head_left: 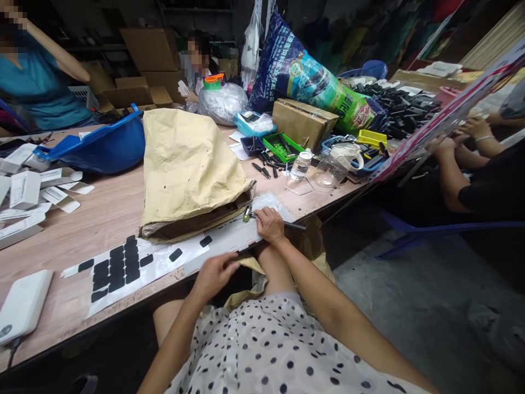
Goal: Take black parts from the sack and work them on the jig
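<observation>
My right hand (269, 223) is wrapped round a small hammer at the table's front edge. The hammer's brass-coloured head (246, 214) pokes out to the left of the fingers, and its dark handle (296, 226) sticks out to the right. Below them lies a pale board (241, 236) along the edge. My left hand (215, 276) is just in front of that edge, with thumb and fingers bent together; whatever lies between them is too small to name. To its left, black rounded stickers (117, 267) sit in rows on a white sheet (158, 269).
A large tan paper sack (191, 164) lies with its mouth toward me. White boxes (25, 189), a blue basin (102, 145) and a white power bank (25, 306) are leftward. A glass jug (328, 172) and green tray (283, 146) stand rightward. Other people sit around.
</observation>
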A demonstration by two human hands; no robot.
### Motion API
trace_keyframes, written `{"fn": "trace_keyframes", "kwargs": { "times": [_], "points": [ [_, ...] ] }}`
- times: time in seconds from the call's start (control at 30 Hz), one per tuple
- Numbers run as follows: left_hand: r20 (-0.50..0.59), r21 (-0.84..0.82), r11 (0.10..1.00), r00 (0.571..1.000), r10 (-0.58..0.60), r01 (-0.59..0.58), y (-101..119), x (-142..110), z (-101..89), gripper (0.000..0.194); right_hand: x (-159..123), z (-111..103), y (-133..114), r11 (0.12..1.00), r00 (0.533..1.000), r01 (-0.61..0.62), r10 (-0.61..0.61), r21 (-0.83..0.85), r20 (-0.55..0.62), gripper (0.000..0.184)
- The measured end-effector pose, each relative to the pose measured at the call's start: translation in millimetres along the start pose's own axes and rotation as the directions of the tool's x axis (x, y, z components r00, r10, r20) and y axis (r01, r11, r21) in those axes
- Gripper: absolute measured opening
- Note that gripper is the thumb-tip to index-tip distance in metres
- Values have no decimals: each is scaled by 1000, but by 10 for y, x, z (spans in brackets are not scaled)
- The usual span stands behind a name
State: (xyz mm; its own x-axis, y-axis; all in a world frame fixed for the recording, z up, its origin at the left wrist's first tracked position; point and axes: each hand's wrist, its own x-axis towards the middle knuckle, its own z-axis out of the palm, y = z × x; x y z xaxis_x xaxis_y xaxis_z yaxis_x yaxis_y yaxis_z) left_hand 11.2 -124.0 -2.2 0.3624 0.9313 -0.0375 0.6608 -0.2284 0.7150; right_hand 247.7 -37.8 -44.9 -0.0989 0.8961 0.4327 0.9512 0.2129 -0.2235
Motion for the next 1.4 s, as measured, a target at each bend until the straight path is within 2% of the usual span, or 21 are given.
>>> {"fn": "trace_keyframes", "kwargs": {
  "times": [0.03,0.07,0.1,0.13,0.2,0.27,0.37,0.47,0.53,0.63,0.7,0.77,0.87,0.97,1.03,1.07,1.13,1.23,1.33,1.4],
  "points": [
    [-152,21,998,987,59,-56,88,127,-122,33,3,0,-4,1000,1000,0,0,-2,0,25],
    [-284,80,992,951,120,-101,165,265,-246,35,6,0,-8,1000,1000,1,-1,-3,0,25],
    [-376,146,981,910,171,-124,224,413,-367,37,8,-2,-12,1000,1000,4,-4,-4,2,25],
    [-425,205,970,880,211,-133,257,568,-477,38,11,-4,-16,1000,1000,7,-7,-5,5,25],
    [-431,290,947,865,257,-136,235,886,-648,40,13,-12,-24,1000,1000,9,-9,-9,10,24],
    [-379,342,934,894,239,-104,105,1186,-739,42,13,-25,-32,1000,1000,9,-8,-15,18,25],
    [-298,389,920,951,78,47,-204,1526,-754,44,7,-42,-42,1000,999,15,-15,-21,29,26],
    [-295,398,901,954,-51,171,-506,1707,-743,47,-5,-49,-50,999,999,19,-19,-27,32,26],
    [-348,380,900,934,-75,214,-661,1775,-784,49,-17,-51,-54,999,999,23,-22,-28,30,25],
    [-448,316,892,880,-159,322,-808,1862,-915,49,-34,-54,-55,999,999,24,-24,-23,25,25],
    [-483,262,886,847,-225,384,-845,1908,-995,47,-43,-54,-53,1000,1000,21,-21,-19,22,25],
    [-508,222,900,832,-222,376,-832,1914,-1017,45,-49,-52,-48,1000,1000,18,-17,-16,16,25],
    [-599,207,944,796,-86,258,-736,1806,-906,41,-55,-46,-38,1000,1000,18,-18,-13,10,25],
    [-667,232,955,745,16,187,-607,1602,-690,25,-56,-43,-30,1000,1000,21,-21,-12,11,25],
    [-648,260,948,761,29,185,-532,1484,-556,15,-54,-42,-28,1000,1000,17,-17,-13,7,25],
    [-630,273,942,777,21,195,-501,1446,-505,16,-52,-41,-29,1000,1000,14,-14,-15,4,25],
    [-610,287,925,792,-25,249,-444,1418,-445,21,-46,-40,-31,1000,1000,9,-9,-19,-3,25],
    [-603,265,870,775,-186,415,-349,1473,-452,28,-39,-37,-34,1000,1000,9,-9,-25,-8,24],
    [-515,253,794,771,-373,553,-215,1567,-518,33,-34,-39,-30,1000,1000,11,-12,-27,-6,25],
    [-452,268,760,774,-444,592,-120,1618,-560,31,-31,-43,-24,1000,1000,11,-11,-28,-5,26]
  ]
}}
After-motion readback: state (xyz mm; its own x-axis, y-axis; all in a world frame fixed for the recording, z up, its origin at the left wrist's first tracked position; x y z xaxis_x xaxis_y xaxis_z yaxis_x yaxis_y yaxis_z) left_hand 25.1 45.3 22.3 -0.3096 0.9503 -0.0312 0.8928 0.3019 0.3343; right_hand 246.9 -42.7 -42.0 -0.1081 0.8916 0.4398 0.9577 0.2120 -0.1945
